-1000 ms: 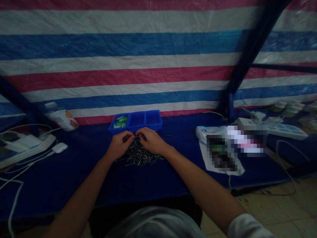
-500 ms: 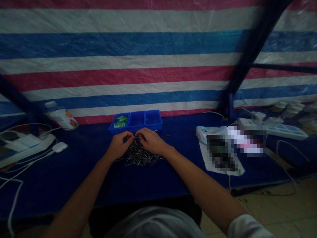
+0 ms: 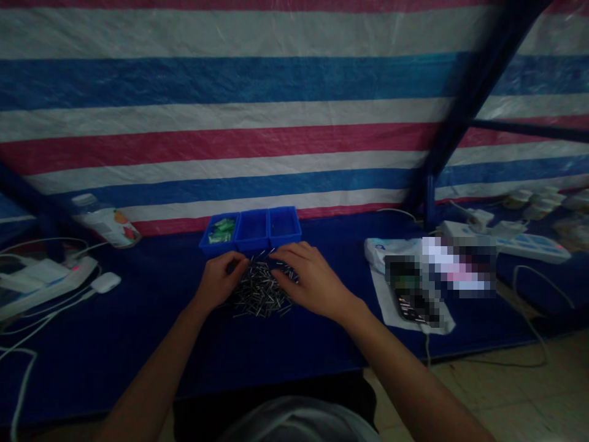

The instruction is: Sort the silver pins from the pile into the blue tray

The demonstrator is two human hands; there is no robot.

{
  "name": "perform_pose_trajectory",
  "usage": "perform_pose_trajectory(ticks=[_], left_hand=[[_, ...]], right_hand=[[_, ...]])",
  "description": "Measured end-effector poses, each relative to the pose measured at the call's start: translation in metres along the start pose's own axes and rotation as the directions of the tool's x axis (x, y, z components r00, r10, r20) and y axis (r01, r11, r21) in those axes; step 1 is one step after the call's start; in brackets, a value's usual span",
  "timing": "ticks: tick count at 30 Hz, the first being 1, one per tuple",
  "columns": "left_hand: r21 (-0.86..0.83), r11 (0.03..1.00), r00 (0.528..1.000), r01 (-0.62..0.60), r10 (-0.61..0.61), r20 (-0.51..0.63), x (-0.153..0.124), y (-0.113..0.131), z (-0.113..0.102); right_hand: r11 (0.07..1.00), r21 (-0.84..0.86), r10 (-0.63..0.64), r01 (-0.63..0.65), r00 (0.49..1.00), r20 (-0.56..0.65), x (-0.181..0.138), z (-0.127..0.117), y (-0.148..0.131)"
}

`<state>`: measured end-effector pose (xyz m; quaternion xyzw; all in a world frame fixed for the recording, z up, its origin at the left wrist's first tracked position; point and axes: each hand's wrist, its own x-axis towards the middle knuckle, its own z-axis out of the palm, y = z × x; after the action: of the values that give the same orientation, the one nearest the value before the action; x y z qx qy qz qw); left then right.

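tarp (image 3: 230, 92): red-white-blue stripes | tray (image 3: 252, 229): blue | pins (image 3: 260, 291): silvery | tablecloth (image 3: 138, 319): dark blue

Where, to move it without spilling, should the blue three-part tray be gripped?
Probably grip the blue tray by its two short end walls, from above: it is long and open-topped, green pieces lie in its left compartment, and the pin pile crowds its front.

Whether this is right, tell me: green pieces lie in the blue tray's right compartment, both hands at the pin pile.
Wrong compartment: head view shows green pieces in the blue tray's left compartment, left hand and right hand at the pin pile.
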<state>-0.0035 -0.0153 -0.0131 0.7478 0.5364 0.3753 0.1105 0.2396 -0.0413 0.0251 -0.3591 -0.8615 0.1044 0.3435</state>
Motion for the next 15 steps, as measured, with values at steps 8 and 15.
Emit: perform_pose_trajectory(ticks=[8,15], left_hand=[[-0.019,0.994,0.991,0.106,-0.107,-0.076,0.002,-0.013,-0.001],[-0.005,0.991,0.985,0.133,-0.133,-0.105,0.002,-0.018,-0.005]], right_hand=[[0.759,-0.5,0.323,-0.416,0.908,-0.266,-0.18,-0.093,0.061],[0.674,-0.575,0.423,-0.464,0.88,-0.214,-0.203,-0.072,0.083]])
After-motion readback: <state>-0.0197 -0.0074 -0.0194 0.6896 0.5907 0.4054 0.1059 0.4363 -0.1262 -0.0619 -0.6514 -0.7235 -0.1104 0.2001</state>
